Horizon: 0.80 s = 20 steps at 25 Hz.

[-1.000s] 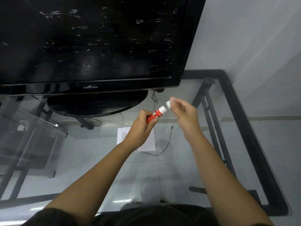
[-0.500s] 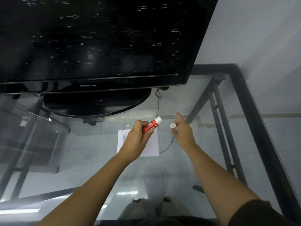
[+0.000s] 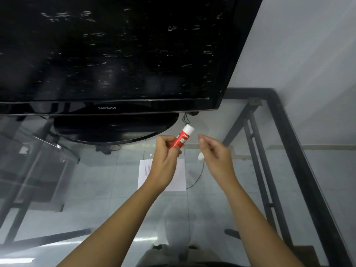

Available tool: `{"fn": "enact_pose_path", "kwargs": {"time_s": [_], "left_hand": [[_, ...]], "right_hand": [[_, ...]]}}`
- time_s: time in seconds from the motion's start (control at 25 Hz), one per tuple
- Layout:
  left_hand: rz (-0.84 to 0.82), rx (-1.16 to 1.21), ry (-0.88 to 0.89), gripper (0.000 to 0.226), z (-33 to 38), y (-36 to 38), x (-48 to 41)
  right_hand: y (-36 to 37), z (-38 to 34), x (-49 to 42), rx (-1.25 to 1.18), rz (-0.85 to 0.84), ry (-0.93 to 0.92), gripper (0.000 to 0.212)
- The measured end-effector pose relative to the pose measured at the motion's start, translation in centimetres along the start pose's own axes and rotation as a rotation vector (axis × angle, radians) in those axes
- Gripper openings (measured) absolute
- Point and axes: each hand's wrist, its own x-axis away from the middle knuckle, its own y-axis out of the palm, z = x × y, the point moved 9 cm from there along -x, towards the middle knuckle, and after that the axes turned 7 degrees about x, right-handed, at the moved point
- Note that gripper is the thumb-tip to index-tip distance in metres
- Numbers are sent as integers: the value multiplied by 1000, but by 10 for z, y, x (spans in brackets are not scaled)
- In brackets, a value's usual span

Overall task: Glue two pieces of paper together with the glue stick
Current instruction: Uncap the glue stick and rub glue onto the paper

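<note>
My left hand (image 3: 165,162) grips the lower part of a red glue stick (image 3: 180,140), which tilts up to the right with its white uncapped top free. My right hand (image 3: 216,153) hovers just right of the stick without touching it, thumb and forefinger curled near each other. The small white cap (image 3: 200,156) shows at the lower left edge of that hand and seems tucked against the palm. White paper (image 3: 179,178) with printed lines lies flat on the glass table, partly hidden under my left hand; I cannot tell how many sheets.
A large black television (image 3: 115,54) on an oval base (image 3: 107,130) stands just behind the hands. The glass table has a black metal frame (image 3: 300,170) along the right. A thin black cable (image 3: 198,178) runs beside the paper. A grey wall rises at the right.
My right hand pulled the white cap off the glue stick and moved away to the right. The cap shifted from its fingertips down to the palm, and the stick now tilts more upright.
</note>
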Motion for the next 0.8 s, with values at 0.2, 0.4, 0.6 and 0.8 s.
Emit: {"fn": "enact_pose_path", "kwargs": {"time_s": [0.2,0.4,0.6,0.8], "left_hand": [[-117,64,62,9,27,18,16],[-191,350,-104,24,20,15,20],[-161,292,62,15,41,5,24],[141,-271,498,11,76,-17,45]], "right_hand": [[5,-45,22,-242,-98,27,25],[-5,-53,28,-366,-21,90,26],[-9,-62,32,-386,81,141,39],[0,-68,41,-398,53,172,46]]}}
